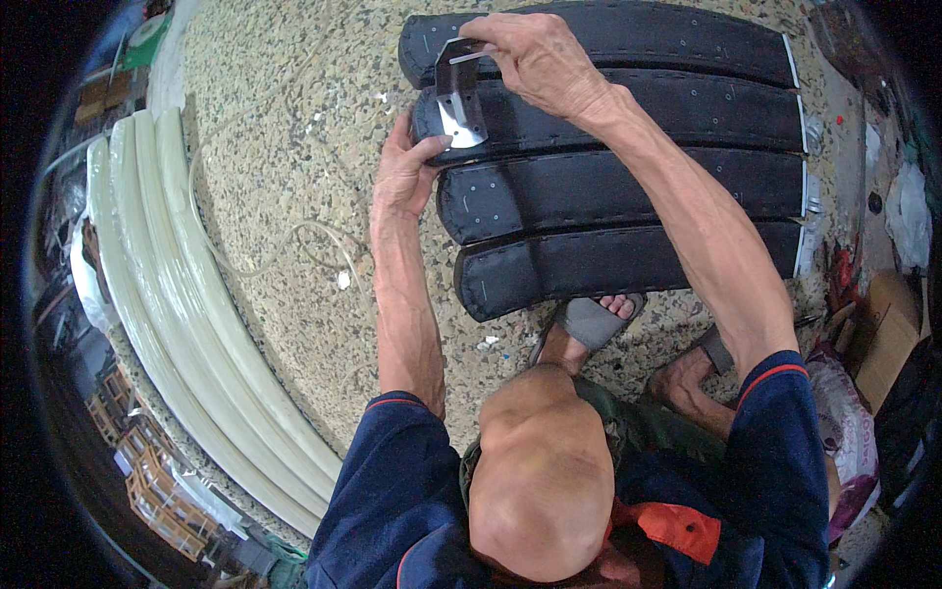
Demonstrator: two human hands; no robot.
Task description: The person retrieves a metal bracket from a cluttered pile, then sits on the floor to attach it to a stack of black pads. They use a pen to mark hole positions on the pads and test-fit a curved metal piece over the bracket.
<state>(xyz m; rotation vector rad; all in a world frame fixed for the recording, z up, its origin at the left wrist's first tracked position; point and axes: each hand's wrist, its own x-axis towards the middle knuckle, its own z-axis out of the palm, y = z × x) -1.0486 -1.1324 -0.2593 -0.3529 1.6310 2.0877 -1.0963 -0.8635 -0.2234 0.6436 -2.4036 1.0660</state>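
Note:
A shiny bent metal bracket (457, 106) with several holes stands at the left end of the second black padded slat (549, 116) from the far side. Its lower plate lies against the slat, and its upper part bends to the right. My right hand (542, 65) pinches the upper end of the bracket between thumb and fingers. Coming from the near left, my left hand (406, 169) presses its thumb on the lower plate, with its fingers at the slat's end. Whether those fingers reach beneath the slat is hidden.
More black slats (628, 260) lie side by side on the speckled floor (294, 147), dotted with staples or screws. Long pale plastic-wrapped strips (196, 324) curve along the left. Thin tubing (319, 236) lies between. A cardboard box (883, 334) and plastic bags (909, 211) crowd the right.

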